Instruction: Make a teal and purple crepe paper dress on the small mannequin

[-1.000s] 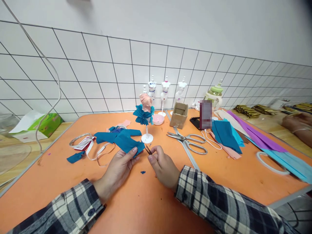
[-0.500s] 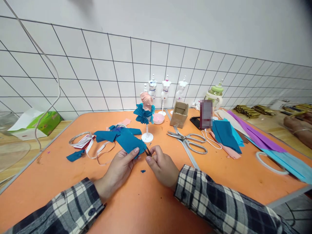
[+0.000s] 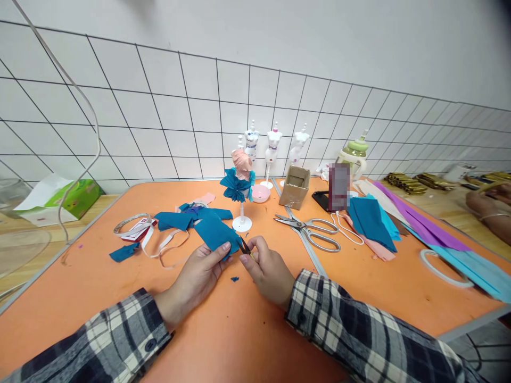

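Note:
A folded strip of teal crepe paper [image 3: 215, 230] is pinched between the thumb and fingers of my left hand [image 3: 205, 271]. My right hand [image 3: 266, 270] is closed around a small pair of scissors [image 3: 244, 246], their dark blades at the paper's right edge. A small teal scrap [image 3: 235, 279] lies on the table below the hands. Just beyond stands a mini dress form [image 3: 241, 223] on a white base, dressed with a pink wrapped top and teal pleated petals [image 3: 235, 185]. More teal paper pieces [image 3: 173, 219] lie to the left.
Large scissors [image 3: 309, 229] lie right of centre, near a cardboard box [image 3: 294, 187] and a propped phone [image 3: 338, 187]. Coloured paper sheets [image 3: 423, 218] spread at the right. A ribbon [image 3: 159, 247] and a ring of tape [image 3: 130, 223] are left. Another person's hand [image 3: 491, 207] shows far right.
Both hands stay nearly in place, still holding the paper and small scissors. The view has shifted very slightly. The other person's hand at far right has moved a little.

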Demonstrator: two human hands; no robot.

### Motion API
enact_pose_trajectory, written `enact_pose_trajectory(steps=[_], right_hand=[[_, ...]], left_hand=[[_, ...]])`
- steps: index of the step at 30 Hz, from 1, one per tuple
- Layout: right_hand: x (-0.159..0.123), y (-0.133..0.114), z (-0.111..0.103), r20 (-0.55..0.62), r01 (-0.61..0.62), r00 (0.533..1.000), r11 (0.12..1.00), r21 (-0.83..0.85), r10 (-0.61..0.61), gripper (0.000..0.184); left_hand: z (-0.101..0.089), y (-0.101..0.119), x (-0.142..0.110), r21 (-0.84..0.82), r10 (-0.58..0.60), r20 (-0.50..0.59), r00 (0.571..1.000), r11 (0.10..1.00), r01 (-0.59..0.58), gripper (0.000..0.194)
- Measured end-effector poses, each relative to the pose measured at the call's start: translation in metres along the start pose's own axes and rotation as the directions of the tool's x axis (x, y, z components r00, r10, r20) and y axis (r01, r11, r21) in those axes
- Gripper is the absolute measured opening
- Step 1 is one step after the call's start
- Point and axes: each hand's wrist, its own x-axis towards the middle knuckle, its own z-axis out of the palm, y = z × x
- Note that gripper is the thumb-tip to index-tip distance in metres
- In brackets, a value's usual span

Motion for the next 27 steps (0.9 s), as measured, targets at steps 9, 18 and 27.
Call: enact_pose_trajectory(steps=[9,18,27], right_hand=[[-0.0003,-0.0018,-0.0005,-0.007,0.004,1.000,1.000,-0.002,-0.004,0.022],[-0.0006,0.0005,-0.0009,0.002,0.005,1.000,1.000,-0.009,-0.004,0.020],[-0.0006,0.0001,-0.0010,0.032,0.003,0.999,1.000,0.024,-0.004,0.016]], left_hand=[[-0.0002,-0.0007,0.0001,-0.013,-0.020,0.022,1.000,1.000,0.020,0.014],[-0.0058,-0.0002,0.0004,0.006,-0.040,0.031,0.999,0.999,0.039,0.015],[-0.0029,0.0000,0.0010,0.037,-0.042,-0.005,0.999,0.998,0.042,0.019]])
